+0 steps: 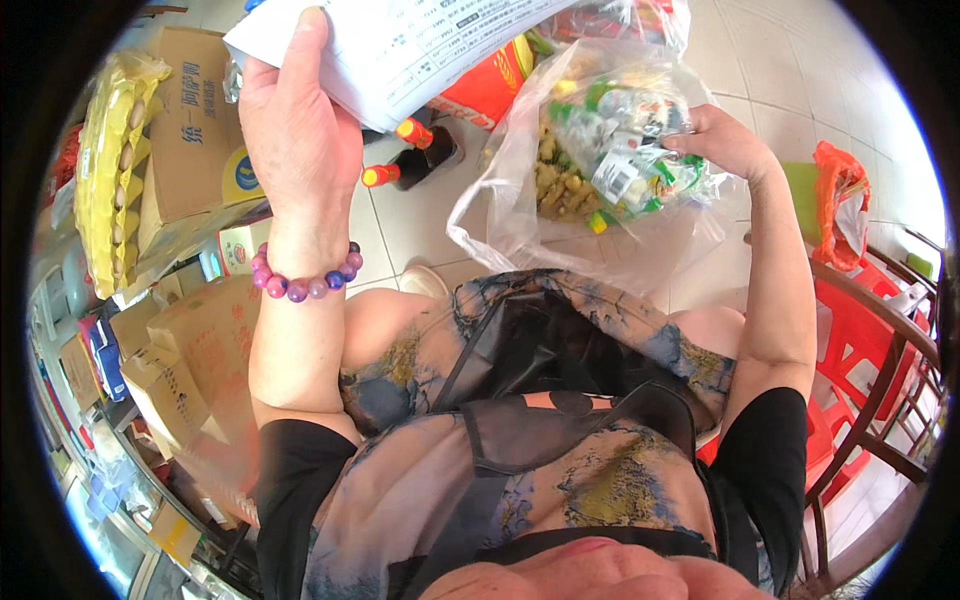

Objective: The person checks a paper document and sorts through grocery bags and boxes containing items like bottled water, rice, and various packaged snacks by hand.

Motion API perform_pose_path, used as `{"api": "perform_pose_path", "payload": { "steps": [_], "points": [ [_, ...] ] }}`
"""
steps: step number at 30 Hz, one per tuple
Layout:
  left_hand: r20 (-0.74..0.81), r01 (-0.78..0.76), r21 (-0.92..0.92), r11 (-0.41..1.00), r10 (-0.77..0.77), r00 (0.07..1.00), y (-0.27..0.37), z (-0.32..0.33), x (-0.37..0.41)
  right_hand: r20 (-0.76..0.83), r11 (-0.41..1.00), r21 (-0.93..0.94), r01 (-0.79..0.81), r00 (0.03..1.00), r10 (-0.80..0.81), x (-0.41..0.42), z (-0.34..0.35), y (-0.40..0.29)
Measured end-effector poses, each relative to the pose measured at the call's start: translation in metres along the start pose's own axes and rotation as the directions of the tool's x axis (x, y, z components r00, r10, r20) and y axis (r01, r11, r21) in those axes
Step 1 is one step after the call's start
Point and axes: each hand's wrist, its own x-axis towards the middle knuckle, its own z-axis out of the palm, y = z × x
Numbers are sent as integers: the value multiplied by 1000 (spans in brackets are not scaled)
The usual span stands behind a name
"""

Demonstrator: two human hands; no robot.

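Note:
My left hand point(300, 120) grips a printed paper sheet point(397, 52) at its lower left, thumb on top; the sheet runs off the upper edge of the view. On that wrist is a bracelet of pink and purple beads point(298, 289). My right hand point(720, 141) is at the right side of a large clear plastic bag point(517, 217), its fingers on a smaller clear bag of green-and-white packets point(626, 150). Whether the fingers are closed on it is hard to see. Ginger root point(562, 184) lies in the large bag beside the packets.
Two dark bottles with red-and-yellow caps point(381, 175) are on the tiled floor point(367, 240) below the paper. Cardboard boxes point(202, 120) and a yellow egg tray point(120, 172) stand at left. A red bag point(840, 202), red plastic stools point(855, 337) and a wooden chair point(874, 420) are at right.

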Motion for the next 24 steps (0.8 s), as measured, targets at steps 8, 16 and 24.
{"api": "perform_pose_path", "payload": {
  "steps": [8, 16, 24],
  "points": [
    [-25, 20, -18, 1000, -20, 999, 7, 6, -3, -149, 966, 257, 37, 989, 1, -7, -39, 35],
    [-45, 24, -58, 998, -27, 999, 10, 3, -5, -135, 952, 296, 77, 990, -38, -14, -49, 26],
    [-10, 69, -44, 997, -70, 998, -1, -15, 4, -262, 984, -175, 18, 963, -64, -39, -63, 1]
  ]
}}
